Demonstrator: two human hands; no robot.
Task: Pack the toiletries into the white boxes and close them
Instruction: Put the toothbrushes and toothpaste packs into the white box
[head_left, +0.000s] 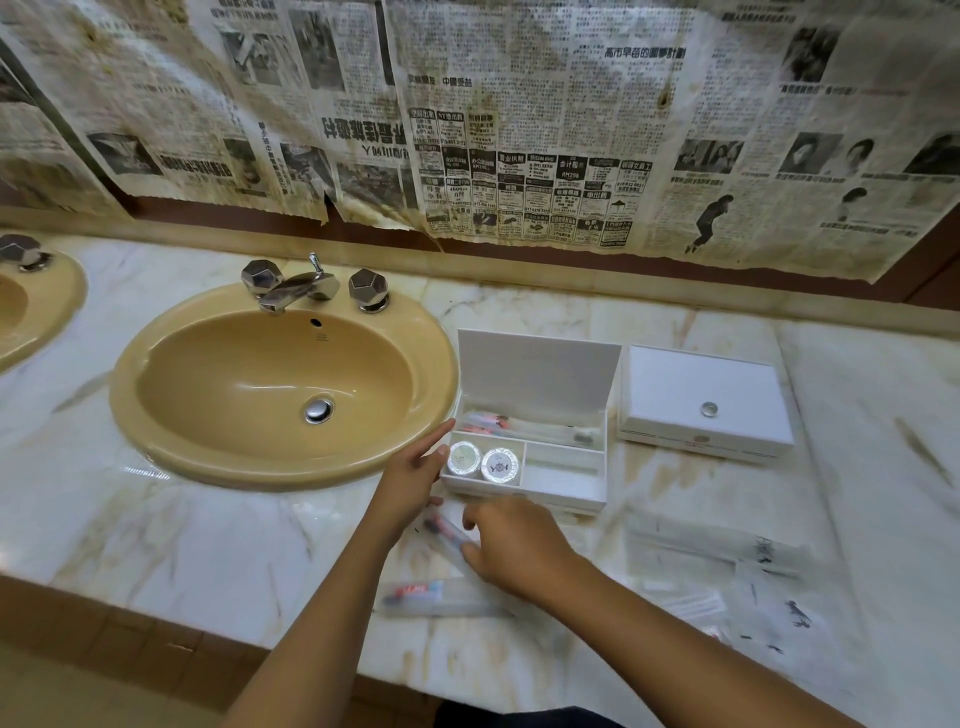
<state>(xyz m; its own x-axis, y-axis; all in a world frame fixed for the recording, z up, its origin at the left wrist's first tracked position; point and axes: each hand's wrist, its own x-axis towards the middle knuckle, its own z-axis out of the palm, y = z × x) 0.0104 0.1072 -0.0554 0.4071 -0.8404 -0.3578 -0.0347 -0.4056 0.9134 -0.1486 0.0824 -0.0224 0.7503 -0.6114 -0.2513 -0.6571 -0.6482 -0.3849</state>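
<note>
I am steadying the open white box (524, 467) with my left hand (410, 480), fingers straight and resting against its left wall, while my right hand (514, 545) is reaching over a wrapped toothbrush kit (447, 532) on the marble counter (208, 545) just in front of the box. My right fingers are curling loosely over the packet, but the blur means I cannot tell whether they are actually gripping it.

The likeliest trouble, I think, is the clear wrapper sliding on the smooth marble so my fingers skate off it, or the packet's end catching the box's front wall as I am lifting it in. The long back compartment is already holding wrapped toothbrush packets (530, 427), so another one could ride up and keep the raised lid (535, 371) from seating. If my left hand is pressing too hard, the light box could skid toward the sink (280, 384).

The box is standing between the sink and a second, closed white box (704, 400). Two round silver-topped pots (482, 460) are sitting side by side in its front left compartment; the front right one looks to hold only pale, indistinct wrapping. Another toothbrush packet (436, 597) and several clear sachets (727, 551) are lying loose near the counter's front edge.
</note>
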